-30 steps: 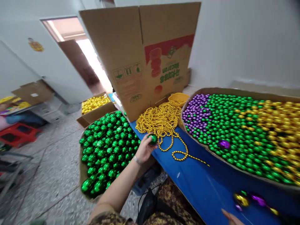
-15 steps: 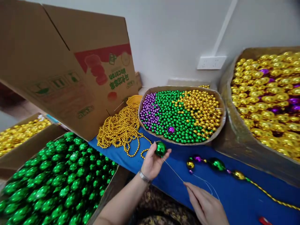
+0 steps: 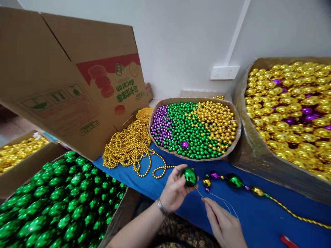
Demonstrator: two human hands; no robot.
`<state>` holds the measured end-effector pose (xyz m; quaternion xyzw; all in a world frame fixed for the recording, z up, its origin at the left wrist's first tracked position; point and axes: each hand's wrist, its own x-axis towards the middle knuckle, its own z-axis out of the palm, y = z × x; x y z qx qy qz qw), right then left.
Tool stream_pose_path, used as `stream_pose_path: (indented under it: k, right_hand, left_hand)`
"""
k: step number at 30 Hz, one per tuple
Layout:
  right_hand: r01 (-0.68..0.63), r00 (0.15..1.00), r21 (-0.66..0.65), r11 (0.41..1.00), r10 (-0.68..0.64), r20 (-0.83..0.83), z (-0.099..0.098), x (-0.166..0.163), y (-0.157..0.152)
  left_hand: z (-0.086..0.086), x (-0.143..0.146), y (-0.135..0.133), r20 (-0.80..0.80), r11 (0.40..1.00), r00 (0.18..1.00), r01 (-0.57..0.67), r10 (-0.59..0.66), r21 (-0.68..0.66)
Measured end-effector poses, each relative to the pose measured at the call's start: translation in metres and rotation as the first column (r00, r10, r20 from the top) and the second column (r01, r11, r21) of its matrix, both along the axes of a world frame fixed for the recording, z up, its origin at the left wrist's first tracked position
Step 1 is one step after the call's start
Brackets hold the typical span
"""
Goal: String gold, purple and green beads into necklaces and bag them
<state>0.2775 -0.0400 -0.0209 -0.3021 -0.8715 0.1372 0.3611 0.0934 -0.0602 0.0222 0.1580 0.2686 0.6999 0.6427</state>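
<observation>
Thread (image 3: 199, 193) runs from the right hand (image 3: 224, 225), fingers pinching it at the worktop's (image 3: 258, 220) near edge, to the green ball (image 3: 189, 176) pinched in the left hand's (image 3: 174, 191) fingers. That ball has moved right and is now just beside the strung beads (image 3: 234, 181), so it is likely threaded. Behind sits the tray (image 3: 191, 100).

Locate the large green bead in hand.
Head view, low centre: large green bead held in the left hand, just left of the strung beads, below the round bead tray; right hand pinches its thread.

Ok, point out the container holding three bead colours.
The round tray in the middle: purple, green, gold sections. The rest hold one or two colours.
</observation>
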Motion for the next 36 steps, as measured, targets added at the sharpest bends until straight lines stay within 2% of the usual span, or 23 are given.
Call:
stream_pose_path:
  k: [5,16,21,25,31,36]
  right_hand:
    - [-0.011,0.999,-0.073,0.997,0.008,-0.042,-0.001,0.006,0.001]
    - [-0.013,0.996,-0.219,0.976,-0.006,-0.087,-0.001,0.01,0.004]
    - [0.004,0.997,-0.297,0.955,-0.026,-0.071,-0.006,0.012,0.004]
    - [0.019,0.996,-0.343,0.939,-0.046,-0.072,-0.014,0.016,0.004]
    - [0.025,0.996,-0.317,0.948,-0.05,-0.074,-0.011,0.02,0.005]
    - [0.006,0.993,-0.282,0.959,-0.038,-0.108,-0.008,0.022,0.007]
  left_hand:
    - [-0.005,0.002,-0.004,-0.041,0.993,0.995,0.093,-0.091,0.067]
    - [-0.01,0.004,-0.003,-0.058,0.988,0.993,0.113,-0.107,0.109]
    - [-0.009,0.006,-0.002,-0.142,0.986,0.988,0.083,-0.062,0.146]
    - [-0.007,0.008,-0.001,-0.108,0.981,0.987,0.136,-0.121,0.136]
    - [-0.004,0.009,0.0,-0.13,0.979,0.979,0.172,-0.157,0.112]
    - [-0.002,0.012,0.003,-0.198,0.984,0.972,0.148,-0.126,0.1]
